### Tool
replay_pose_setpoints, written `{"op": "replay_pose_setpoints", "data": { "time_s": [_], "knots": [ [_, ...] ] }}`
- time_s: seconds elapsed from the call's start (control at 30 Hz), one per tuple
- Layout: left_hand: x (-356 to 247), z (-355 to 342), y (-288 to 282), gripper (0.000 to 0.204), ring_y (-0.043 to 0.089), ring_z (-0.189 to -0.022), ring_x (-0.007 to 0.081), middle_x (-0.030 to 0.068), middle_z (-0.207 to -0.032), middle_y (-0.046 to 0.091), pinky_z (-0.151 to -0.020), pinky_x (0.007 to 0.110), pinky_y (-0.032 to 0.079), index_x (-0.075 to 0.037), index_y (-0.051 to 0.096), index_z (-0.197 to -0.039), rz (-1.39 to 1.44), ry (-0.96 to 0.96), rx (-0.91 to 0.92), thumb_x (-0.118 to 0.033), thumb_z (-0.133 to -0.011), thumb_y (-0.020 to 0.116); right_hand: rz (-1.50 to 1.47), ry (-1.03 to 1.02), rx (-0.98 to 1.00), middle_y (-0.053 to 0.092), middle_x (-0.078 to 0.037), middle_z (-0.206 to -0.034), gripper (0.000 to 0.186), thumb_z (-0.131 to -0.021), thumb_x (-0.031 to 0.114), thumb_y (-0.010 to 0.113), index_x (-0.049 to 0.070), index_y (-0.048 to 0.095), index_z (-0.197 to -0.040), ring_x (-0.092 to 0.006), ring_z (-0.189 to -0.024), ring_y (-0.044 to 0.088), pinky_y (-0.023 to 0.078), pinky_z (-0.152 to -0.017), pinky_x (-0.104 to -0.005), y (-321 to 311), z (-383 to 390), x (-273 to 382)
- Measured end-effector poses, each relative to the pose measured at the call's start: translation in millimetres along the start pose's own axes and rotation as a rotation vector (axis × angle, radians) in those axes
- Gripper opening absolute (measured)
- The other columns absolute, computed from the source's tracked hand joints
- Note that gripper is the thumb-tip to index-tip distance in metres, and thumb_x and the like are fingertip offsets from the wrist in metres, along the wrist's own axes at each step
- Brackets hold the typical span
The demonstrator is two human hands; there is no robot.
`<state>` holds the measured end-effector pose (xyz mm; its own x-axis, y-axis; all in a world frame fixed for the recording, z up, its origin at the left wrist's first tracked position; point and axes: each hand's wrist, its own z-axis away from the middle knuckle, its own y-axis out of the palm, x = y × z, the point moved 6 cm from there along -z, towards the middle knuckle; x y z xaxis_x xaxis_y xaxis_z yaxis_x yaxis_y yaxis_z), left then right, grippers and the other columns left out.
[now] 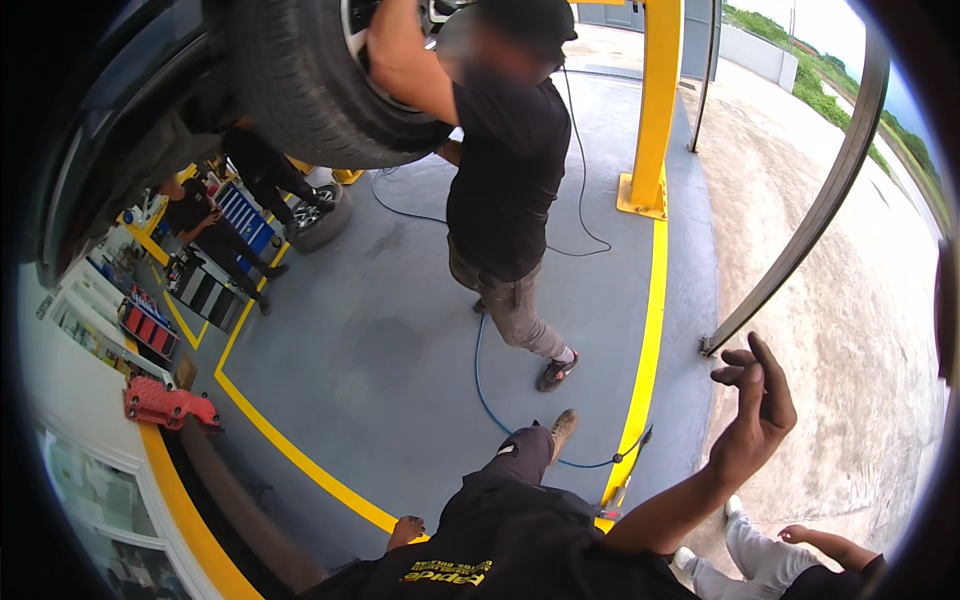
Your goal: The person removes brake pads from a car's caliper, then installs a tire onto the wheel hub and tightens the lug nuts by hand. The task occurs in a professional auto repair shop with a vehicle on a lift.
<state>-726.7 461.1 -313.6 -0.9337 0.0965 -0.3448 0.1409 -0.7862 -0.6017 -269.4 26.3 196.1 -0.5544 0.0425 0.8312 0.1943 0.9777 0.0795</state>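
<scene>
Right hand [752,418] bare, loosely curled.

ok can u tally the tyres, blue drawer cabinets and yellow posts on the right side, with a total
Raised tyre and floor tyre: 2
Blue drawer cabinet: 1
Yellow post on the right: 1
Total: 4

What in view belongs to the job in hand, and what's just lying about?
Job, apparently:
- raised wheel, co-worker with an arm up at it
- dark vehicle beside it
- wearer's right hand, raised, empty

Lying about, apparently:
- blue hose
- red object
- floor-level wheel, use unclear
</scene>
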Motion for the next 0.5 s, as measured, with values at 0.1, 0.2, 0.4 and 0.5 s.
{"op": "replay_pose_setpoints", "data": {
  "time_s": [0.1, 0.2, 0.4, 0.5],
  "knots": [
    [-29, -76, -1, 0.039, 0.080, -0.089, 0.0275, 0.0159, -0.105, 0.082, -0.086, 0.041, 0.063, 0.007, 0.073, -0.123, 0.076, -0.026, 0.087, -0.025, -0.105, 0.062, 0.036, 0.004, -0.040, 0.078, -0.019, -0.098, 0.030, -0.110, 0.012, 0.063, -0.008, 0.073, -0.131, -0.0198, -0.082, 0.073, 0.059, -0.079, -0.0326, -5, -49, -36],
    [-114, -127, 7, 0.039, 0.079, -0.090, 0.0267, 0.0137, -0.103, 0.081, -0.086, 0.041, 0.063, 0.005, 0.074, -0.122, 0.003, 0.030, 0.059, -0.028, -0.106, 0.062, 0.110, -0.018, -0.048, 0.078, -0.019, -0.096, 0.031, -0.111, 0.014, 0.062, -0.008, 0.073, -0.131, -0.0191, -0.078, 0.073, 0.059, -0.079, -0.0321, 12, -107, -69],
    [-305, -206, 26, 0.038, 0.078, -0.091, 0.0259, 0.0111, -0.102, 0.081, -0.086, 0.041, 0.061, 0.002, 0.074, -0.123, 0.045, 0.147, 0.077, -0.030, -0.106, 0.063, 0.191, -0.040, 0.036, 0.078, -0.017, -0.097, 0.031, -0.111, 0.015, 0.063, -0.005, 0.074, -0.132, -0.0172, -0.078, 0.072, 0.058, -0.076, -0.0312, 86, -256, -126],
    [-408, -234, 42, 0.037, 0.078, -0.091, 0.0254, 0.0107, -0.100, 0.081, -0.087, 0.042, 0.060, 0.000, 0.076, -0.119, 0.083, 0.258, 0.082, -0.033, -0.105, 0.065, 0.184, -0.086, 0.066, 0.077, -0.017, -0.098, 0.031, -0.111, 0.015, 0.063, -0.003, 0.074, -0.132, -0.0175, -0.078, 0.072, 0.058, -0.077, -0.0321, 109, -319, -138]
  ]
}}
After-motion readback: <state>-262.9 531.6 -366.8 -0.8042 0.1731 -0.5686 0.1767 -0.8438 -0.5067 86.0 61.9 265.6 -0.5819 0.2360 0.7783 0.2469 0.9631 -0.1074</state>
